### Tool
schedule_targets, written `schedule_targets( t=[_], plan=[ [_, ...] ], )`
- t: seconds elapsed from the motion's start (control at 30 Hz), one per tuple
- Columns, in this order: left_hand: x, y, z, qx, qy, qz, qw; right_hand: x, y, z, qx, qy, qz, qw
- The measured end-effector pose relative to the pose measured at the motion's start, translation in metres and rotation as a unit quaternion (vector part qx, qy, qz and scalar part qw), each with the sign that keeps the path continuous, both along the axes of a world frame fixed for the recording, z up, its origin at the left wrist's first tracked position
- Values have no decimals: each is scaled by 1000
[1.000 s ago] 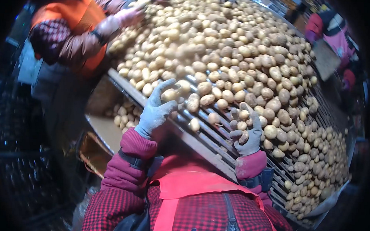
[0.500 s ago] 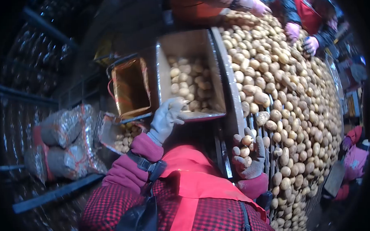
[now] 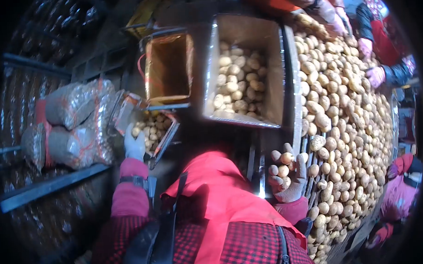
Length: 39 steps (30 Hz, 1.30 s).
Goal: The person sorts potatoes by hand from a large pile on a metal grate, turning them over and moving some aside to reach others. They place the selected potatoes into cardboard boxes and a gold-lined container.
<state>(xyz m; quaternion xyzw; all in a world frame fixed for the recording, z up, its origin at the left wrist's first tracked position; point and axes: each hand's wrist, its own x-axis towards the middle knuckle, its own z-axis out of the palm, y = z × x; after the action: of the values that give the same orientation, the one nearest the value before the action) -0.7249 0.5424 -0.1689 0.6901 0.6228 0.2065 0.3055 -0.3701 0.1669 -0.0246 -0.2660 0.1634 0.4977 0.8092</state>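
My left hand [image 3: 134,147], in a pale grey glove, is at the near left edge of a small open container [image 3: 126,110] of small potatoes. A potato [image 3: 136,132] sits between its thumb and fingers. My right hand [image 3: 293,188], also gloved, is turned palm up beside the potato-covered sorting surface [image 3: 309,186]. Its fingers curl around several potatoes [image 3: 283,170]. In front of me stands a foil-edged box [image 3: 276,78], partly filled with potatoes [image 3: 238,87].
A gold-lined bin [image 3: 168,70] stands left of the box. Full sacks [image 3: 74,141] are stacked at the left, behind a metal bar [image 3: 55,186]. Potatoes [image 3: 346,127] spread across the right side. Co-workers' gloved hands [image 3: 375,76] reach over the far end; another person [image 3: 400,190] is at right.
My left hand has moved left from the box's near edge to the small container. My right hand still holds its potatoes. The view has swung, so the boxes appear farther right and higher.
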Motion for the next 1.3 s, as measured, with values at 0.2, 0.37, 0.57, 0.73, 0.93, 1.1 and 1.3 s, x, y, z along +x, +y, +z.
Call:
schedule_targets(
  t=[0.2,0.37,0.57,0.73,0.93,1.1,1.3],
  plan=[
    [72,17,-6,53,-31,-122,991,0,-4,20,-42,-27,-3,999],
    [244,-18,74,62,-187,-285,938,-6,-27,35,7,-14,-88,996],
    [406,-111,141,167,-237,-629,721,-15,-69,37,36,-41,-262,964],
    [510,-216,161,181,-300,-772,530,-25,-102,22,116,-67,-365,921],
    [604,-304,165,309,-188,-836,413,-25,-115,34,-55,-27,-484,873],
    [689,-318,118,391,-153,-803,423,-1,-125,15,17,-14,-504,864],
    [759,-308,111,448,-97,-782,422,31,-129,10,-8,30,-512,858]
  ],
)
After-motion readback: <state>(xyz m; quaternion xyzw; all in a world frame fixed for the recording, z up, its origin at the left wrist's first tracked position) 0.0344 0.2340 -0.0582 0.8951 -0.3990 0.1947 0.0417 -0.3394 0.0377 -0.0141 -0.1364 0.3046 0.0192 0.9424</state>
